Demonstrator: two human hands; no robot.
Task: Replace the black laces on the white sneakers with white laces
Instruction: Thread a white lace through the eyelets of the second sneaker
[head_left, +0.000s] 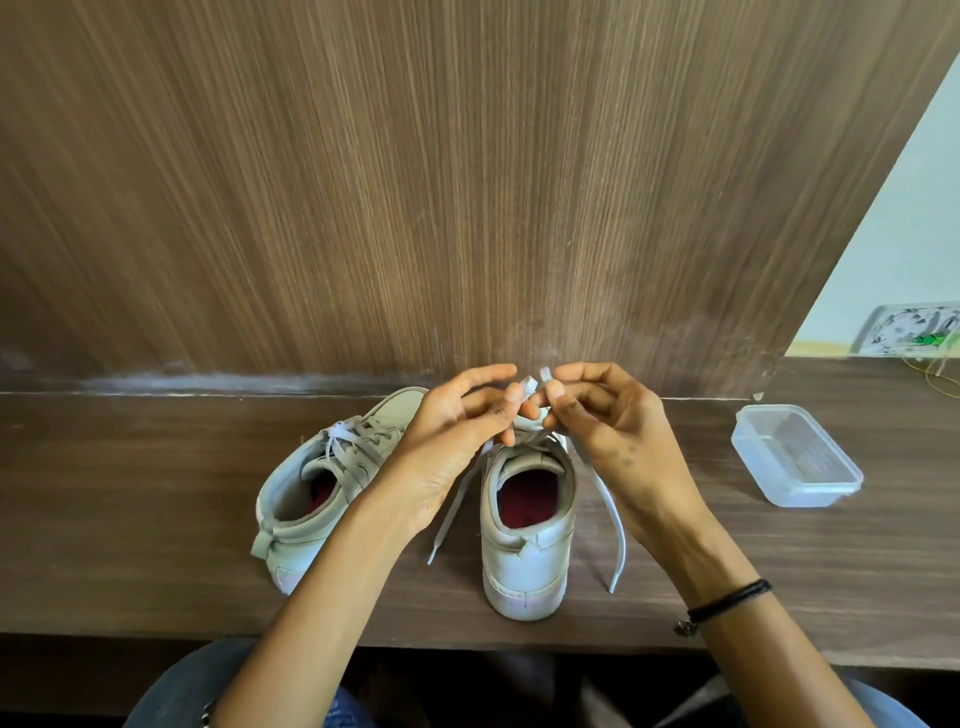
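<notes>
Two white sneakers stand on the brown tabletop (156, 519), with their heels toward the person. Both hands are raised just above the middle sneaker (524, 551). The left hand (447, 447) and the right hand (618, 431) each pinch a part of the white lace (529, 387) between thumb and fingers (511, 395), and the fingertips of the two hands almost meet. The other fingers are loosely curled. The two free ends of this lace hang down, one at each side of the shoe, and reach the tabletop. The second sneaker (306, 483) stands just beside it on the left, turned a little, and it carries a white lace tied in a bow. A clear plastic box (795, 457) stands well apart on the right. A black bracelet (727, 603) is on the right wrist. A wooden panel (467, 182) rises behind the tabletop.
</notes>
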